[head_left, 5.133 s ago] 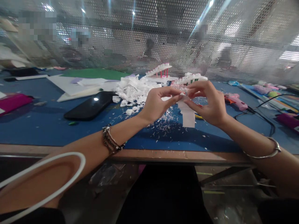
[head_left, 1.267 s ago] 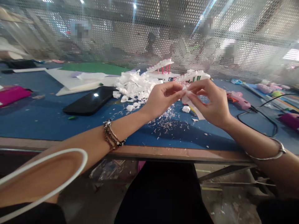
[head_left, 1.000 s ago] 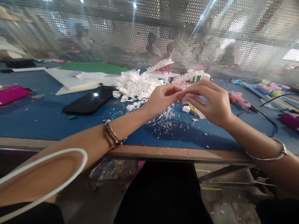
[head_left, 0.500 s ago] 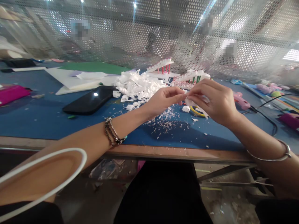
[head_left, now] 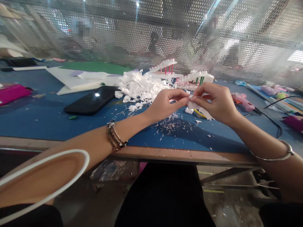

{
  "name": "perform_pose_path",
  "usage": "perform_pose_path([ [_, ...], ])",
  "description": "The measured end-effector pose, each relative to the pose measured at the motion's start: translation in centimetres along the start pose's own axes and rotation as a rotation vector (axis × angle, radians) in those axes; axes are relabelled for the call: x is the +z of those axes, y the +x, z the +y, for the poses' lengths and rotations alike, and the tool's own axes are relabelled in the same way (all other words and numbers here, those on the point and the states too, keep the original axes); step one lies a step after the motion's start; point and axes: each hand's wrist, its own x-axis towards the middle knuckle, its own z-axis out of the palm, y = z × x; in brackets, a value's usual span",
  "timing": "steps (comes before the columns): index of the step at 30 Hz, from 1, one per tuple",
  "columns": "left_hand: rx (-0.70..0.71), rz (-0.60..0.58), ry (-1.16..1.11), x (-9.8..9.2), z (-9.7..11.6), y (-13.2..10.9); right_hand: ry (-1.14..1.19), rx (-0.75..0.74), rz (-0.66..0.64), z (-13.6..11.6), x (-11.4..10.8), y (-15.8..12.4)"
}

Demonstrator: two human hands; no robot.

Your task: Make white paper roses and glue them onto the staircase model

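My left hand (head_left: 167, 102) and my right hand (head_left: 214, 99) meet above the blue tabletop, thumbs and fingers pinched close together. Between the fingertips is a small white paper piece (head_left: 193, 104), partly hidden by the right fingers. Just under the hands lie white scraps (head_left: 189, 110) and a yellow curved handle (head_left: 200, 113), perhaps of scissors. A heap of curled white paper pieces (head_left: 142, 86) sits beyond my left hand. Fine white shreds (head_left: 172, 125) are scattered below the hands.
A black phone (head_left: 92, 101) lies left of the heap, before white sheets (head_left: 71, 80) and a green sheet (head_left: 94, 67). Behind stand small white stair models (head_left: 163, 65). A pink glue gun (head_left: 246, 102) with a black cord is at right. A perforated metal screen (head_left: 132, 41) closes the back.
Both hands stay together at nearly the same spot. My right hand has turned slightly, and more of the white paper shows below its fingers.
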Motion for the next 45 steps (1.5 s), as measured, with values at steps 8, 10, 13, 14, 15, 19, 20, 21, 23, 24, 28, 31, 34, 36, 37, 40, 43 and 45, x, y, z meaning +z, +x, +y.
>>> perform_pose_path([
  [8, -0.049, 0.026, -0.089, 0.2, -0.3, 0.3, 0.175, 0.103, 0.054, 0.2, 0.2, 0.0],
  [10, -0.069, 0.019, -0.11, 0.1, -0.4, 0.4, 0.209, 0.112, 0.046, 0.4, 0.1, 0.1],
  [13, -0.074, 0.023, -0.143, 0.1, -0.3, 0.5, 0.262, 0.125, 0.045, 0.4, 0.1, 0.1],
  [14, -0.074, 0.026, -0.159, 0.1, -0.3, 0.5, 0.281, 0.127, 0.051, 0.3, 0.1, 0.1],
  [15, -0.074, 0.03, -0.177, 0.1, -0.3, 0.6, 0.3, 0.129, 0.06, 0.2, 0.2, 0.1],
  [19, -0.125, 0.049, -0.302, 0.1, -0.4, 0.6, 0.363, 0.139, 0.09, -0.4, 0.6, 0.0],
  [20, -0.146, 0.051, -0.345, 0.1, -0.5, 0.6, 0.374, 0.14, 0.093, -0.6, 0.7, -0.1],
  [21, -0.165, 0.05, -0.387, 0.1, -0.6, 0.6, 0.383, 0.139, 0.096, -0.7, 0.8, -0.1],
  [23, -0.192, 0.035, -0.463, 0.0, -0.7, 0.6, 0.398, 0.128, 0.102, -0.7, 0.9, -0.2],
  [24, -0.201, 0.024, -0.492, 0.0, -0.7, 0.6, 0.407, 0.12, 0.103, -0.7, 1.0, -0.2],
  [28, -0.19, 0.016, -0.509, 0.0, -0.5, 0.7, 0.42, 0.102, 0.089, -0.5, 1.2, -0.3],
  [31, -0.127, 0.082, -0.383, 0.3, -0.1, 0.5, 0.411, 0.098, 0.112, -0.2, 1.4, -0.3],
  [34, -0.079, 0.17, -0.242, 0.6, 0.2, 0.3, 0.404, 0.094, 0.144, 0.1, 1.6, -0.4],
  [36, -0.044, 0.212, -0.165, 0.8, 0.3, 0.1, 0.4, 0.096, 0.149, 0.3, 1.7, -0.5],
  [37, -0.023, 0.221, -0.13, 0.9, 0.4, 0.0, 0.396, 0.099, 0.15, 0.4, 1.7, -0.5],
  [40, 0.025, 0.193, -0.068, 0.9, 0.4, -0.1, 0.39, 0.13, 0.152, 0.4, 1.8, -0.5],
  [43, 0.037, 0.129, -0.041, 0.7, 0.5, -0.1, 0.426, 0.175, 0.123, 0.4, 1.8, -0.4],
  [45, 0.039, 0.107, -0.028, 0.5, 0.5, -0.1, 0.473, 0.2, 0.069, 0.4, 1.9, -0.3],
])
